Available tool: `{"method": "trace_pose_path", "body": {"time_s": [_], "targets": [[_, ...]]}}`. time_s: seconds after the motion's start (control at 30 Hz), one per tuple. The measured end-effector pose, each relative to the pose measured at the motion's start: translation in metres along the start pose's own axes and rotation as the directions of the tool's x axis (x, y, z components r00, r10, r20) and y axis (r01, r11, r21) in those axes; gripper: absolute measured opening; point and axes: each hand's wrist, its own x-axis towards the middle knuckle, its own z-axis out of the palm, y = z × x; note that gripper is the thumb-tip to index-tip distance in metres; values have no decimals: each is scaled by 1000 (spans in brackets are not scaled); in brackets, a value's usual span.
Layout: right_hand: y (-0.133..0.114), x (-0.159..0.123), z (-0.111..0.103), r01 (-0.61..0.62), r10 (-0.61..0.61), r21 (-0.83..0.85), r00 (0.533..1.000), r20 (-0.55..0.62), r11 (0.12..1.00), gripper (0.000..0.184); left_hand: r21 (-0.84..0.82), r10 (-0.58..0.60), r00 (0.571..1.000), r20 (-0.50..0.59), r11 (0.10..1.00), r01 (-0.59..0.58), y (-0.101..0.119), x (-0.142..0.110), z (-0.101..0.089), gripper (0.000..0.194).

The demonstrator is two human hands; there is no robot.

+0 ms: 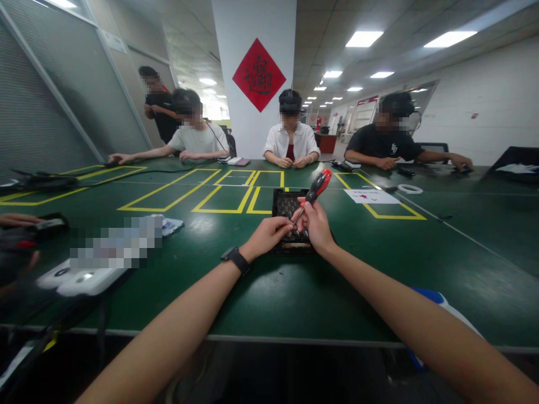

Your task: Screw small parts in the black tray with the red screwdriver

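Note:
My right hand (319, 227) is closed around a screwdriver (317, 188) with a red and black handle. Its handle leans up and to the right, while the shaft slants down toward my left fingers. My left hand (267, 235) has its thumb and fingers pinched together by the shaft's lower end; whatever is between them is too small to make out. Both hands are over a black plastic tray (275, 203) standing on the green table. Small dark items lie inside it, partly hidden by my fingers.
Yellow tape outlines (206, 211) mark the green table (261, 292). A white printed sheet (370, 196) and a white tape roll (410, 189) lie to the right. On the left are a white device (90, 280) and another person's hand (19, 220). Several people sit across the table.

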Motion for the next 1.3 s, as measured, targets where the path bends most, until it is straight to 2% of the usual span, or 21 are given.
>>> {"method": "trace_pose_path", "body": {"time_s": [0.17, 0.3, 0.43, 0.53, 0.73, 0.97, 1.17, 1.3], "targets": [[-1, 0, 1, 8, -8, 3, 1000, -28, 1000, 30, -8, -94, 995, -35, 996, 94, 0, -1, 1, 31], [0, 0, 0, -3, 4, 29, 1000, -9, 1000, 30, 2, -56, 998, 3, 998, 56, 0, 0, -2, 28], [4, 2, -4, -107, 104, 96, 994, 33, 990, 29, -13, -31, 997, 68, 999, 32, 1, -1, -3, 33], [6, 4, -5, -165, 159, 134, 986, 52, 977, 29, -6, -69, 997, 28, 998, 69, 1, -1, -2, 27], [3, 4, -3, -135, 132, 113, 991, 32, 984, 33, 66, -76, 997, -31, 995, 78, -2, 0, 0, 27], [5, 4, -6, -139, 135, 134, 990, 38, 981, 36, -66, -96, 993, 71, 993, 101, 2, -2, -2, 34], [4, 3, -3, -95, 90, 85, 994, 61, 992, 37, 59, -97, 995, -35, 993, 99, 1, -1, 0, 27], [2, 2, -3, -87, 82, 62, 994, 66, 994, 37, 54, -99, 995, -23, 993, 100, -2, -1, 0, 25]]}}
